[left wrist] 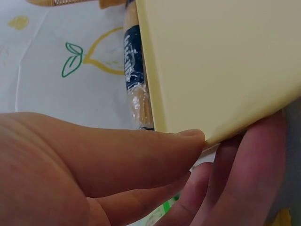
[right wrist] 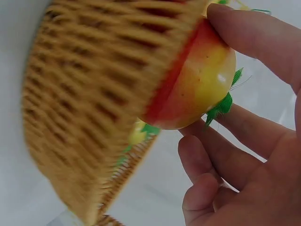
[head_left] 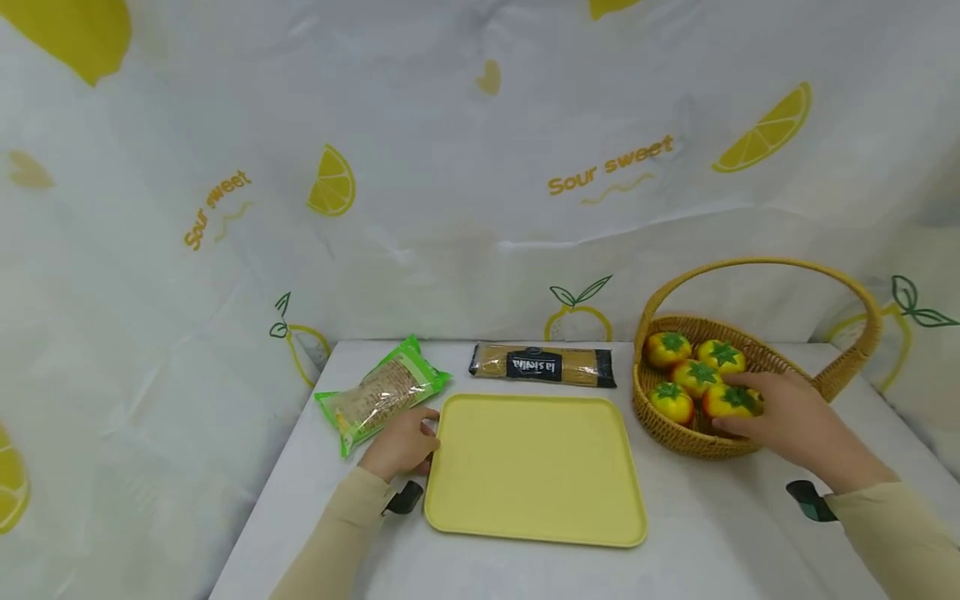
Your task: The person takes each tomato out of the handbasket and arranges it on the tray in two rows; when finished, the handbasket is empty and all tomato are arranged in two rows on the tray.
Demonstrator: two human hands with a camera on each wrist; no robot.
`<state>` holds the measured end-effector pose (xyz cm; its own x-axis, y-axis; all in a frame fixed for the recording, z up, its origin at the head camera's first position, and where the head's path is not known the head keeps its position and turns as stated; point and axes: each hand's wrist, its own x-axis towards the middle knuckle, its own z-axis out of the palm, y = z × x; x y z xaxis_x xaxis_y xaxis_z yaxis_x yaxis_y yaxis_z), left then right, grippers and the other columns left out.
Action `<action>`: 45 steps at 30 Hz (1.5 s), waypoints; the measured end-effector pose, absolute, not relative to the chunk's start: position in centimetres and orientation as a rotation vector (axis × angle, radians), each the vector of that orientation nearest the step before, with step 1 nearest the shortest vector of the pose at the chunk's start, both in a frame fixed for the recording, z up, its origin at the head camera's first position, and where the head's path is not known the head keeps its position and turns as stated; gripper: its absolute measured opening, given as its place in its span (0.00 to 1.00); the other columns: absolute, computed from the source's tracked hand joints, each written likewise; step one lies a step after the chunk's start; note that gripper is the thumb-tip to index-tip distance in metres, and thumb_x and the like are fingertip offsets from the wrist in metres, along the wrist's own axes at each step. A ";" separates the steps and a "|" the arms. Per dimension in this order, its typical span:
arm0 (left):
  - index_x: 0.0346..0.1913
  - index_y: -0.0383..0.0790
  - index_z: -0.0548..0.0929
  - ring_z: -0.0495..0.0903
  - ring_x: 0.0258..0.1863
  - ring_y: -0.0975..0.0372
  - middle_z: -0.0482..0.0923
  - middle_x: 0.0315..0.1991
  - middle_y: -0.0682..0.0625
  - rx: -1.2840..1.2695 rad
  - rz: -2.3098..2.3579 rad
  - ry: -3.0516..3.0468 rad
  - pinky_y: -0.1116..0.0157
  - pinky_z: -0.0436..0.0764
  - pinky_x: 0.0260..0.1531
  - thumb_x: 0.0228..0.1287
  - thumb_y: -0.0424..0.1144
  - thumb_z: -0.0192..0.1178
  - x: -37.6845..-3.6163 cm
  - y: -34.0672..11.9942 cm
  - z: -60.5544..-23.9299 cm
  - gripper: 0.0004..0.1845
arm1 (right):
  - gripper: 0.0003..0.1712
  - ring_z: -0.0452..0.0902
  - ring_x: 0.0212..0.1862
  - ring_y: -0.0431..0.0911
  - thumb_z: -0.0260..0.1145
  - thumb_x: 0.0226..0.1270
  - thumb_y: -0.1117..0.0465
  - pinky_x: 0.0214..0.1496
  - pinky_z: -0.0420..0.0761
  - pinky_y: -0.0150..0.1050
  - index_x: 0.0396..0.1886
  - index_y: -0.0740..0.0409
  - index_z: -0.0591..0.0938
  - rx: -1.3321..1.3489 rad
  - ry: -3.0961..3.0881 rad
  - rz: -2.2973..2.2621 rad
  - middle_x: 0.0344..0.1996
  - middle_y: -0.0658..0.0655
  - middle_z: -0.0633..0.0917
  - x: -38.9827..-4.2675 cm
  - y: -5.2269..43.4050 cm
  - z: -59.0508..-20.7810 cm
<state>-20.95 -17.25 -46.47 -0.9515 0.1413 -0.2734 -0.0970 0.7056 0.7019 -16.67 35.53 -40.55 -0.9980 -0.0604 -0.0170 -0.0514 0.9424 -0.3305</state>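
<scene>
A pale yellow tray (head_left: pixel 536 467) lies flat in the middle of the white table. My left hand (head_left: pixel 427 439) holds its near-left edge; in the left wrist view the thumb (left wrist: pixel 155 150) lies on top of the tray (left wrist: pixel 221 61) and the fingers (left wrist: pixel 249 174) curl beneath its corner. At the right, my right hand (head_left: pixel 742 410) reaches into a wicker basket (head_left: pixel 675 442) and grips a yellow-red toy tomato (head_left: pixel 724 398) with a green leaf top. In the right wrist view that tomato (right wrist: pixel 197 89) sits between thumb and fingers, just over the basket's rim (right wrist: pixel 94 94).
Three more tomatoes (head_left: pixel 696 373) lie in the basket, under its tall arched handle (head_left: pixel 757 265). A dark-labelled pasta packet (head_left: pixel 542 364) lies behind the tray. A green-edged bag of noodles (head_left: pixel 382 392) lies at the back left. A lemon-print curtain (head_left: pixel 480 167) closes the background.
</scene>
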 end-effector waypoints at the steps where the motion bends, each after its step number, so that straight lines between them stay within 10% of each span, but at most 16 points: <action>1: 0.72 0.35 0.79 0.86 0.24 0.61 0.83 0.45 0.43 0.034 1.098 2.604 0.64 0.87 0.26 0.70 0.30 0.64 -21.0 -17.3 -46.4 0.27 | 0.49 0.69 0.63 0.83 0.80 0.64 0.40 0.60 0.71 0.81 0.69 0.74 0.78 -0.096 3.081 -0.528 0.64 0.84 0.78 -16.6 35.2 -40.2; 15: 0.75 0.38 0.78 0.84 0.22 0.61 0.83 0.42 0.45 0.102 1.044 2.636 0.66 0.85 0.24 0.70 0.28 0.63 -21.5 -16.7 -45.9 0.30 | 0.50 0.72 0.71 0.74 0.77 0.66 0.35 0.67 0.74 0.76 0.77 0.62 0.76 -0.242 3.097 -0.798 0.73 0.73 0.76 -17.2 24.9 -38.0; 23: 0.78 0.40 0.74 0.84 0.22 0.60 0.82 0.41 0.45 0.069 1.068 2.605 0.66 0.85 0.23 0.70 0.27 0.61 -21.5 -16.7 -46.1 0.33 | 0.40 0.82 0.56 0.60 0.81 0.66 0.44 0.58 0.85 0.60 0.72 0.57 0.81 -0.370 3.025 -0.967 0.65 0.65 0.84 -19.2 18.6 -41.2; 45: 0.79 0.41 0.73 0.84 0.23 0.58 0.81 0.41 0.44 0.034 1.080 2.579 0.64 0.86 0.23 0.69 0.27 0.60 -21.4 -16.9 -46.4 0.35 | 0.36 0.83 0.59 0.50 0.85 0.61 0.55 0.68 0.85 0.53 0.69 0.54 0.84 -0.500 2.799 -1.221 0.63 0.55 0.86 -22.1 5.7 -46.9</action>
